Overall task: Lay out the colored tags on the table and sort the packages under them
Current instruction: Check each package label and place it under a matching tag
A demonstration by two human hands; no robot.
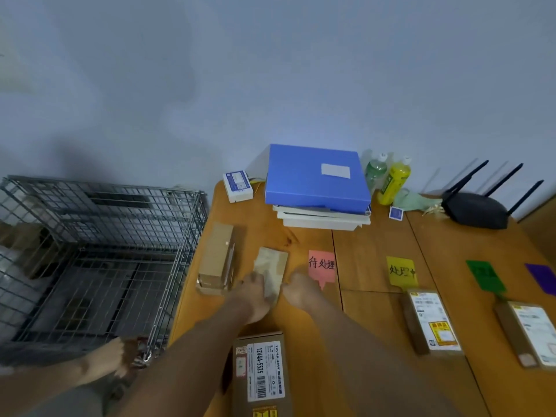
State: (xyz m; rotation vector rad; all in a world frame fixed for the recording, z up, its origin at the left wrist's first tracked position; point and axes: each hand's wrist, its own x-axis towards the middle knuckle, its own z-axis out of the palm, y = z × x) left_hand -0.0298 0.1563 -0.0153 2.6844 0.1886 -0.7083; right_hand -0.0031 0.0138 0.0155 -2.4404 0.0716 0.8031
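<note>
Packages: flat tan paper parcel (270,270) on wooden desk (370,254), left of pink tag (321,266) | left hand (254,291) and right hand (301,288) grip its near edge | kraft box (260,374) label reads "12V4A-5525" | yellow tag (401,270), green tag (485,275), purple tag (543,276) in a row, handwriting blurred

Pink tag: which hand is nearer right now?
Right. The right hand sits just beside the pink tag, at its lower left edge. The left hand is further left, on the small flat package.
</note>
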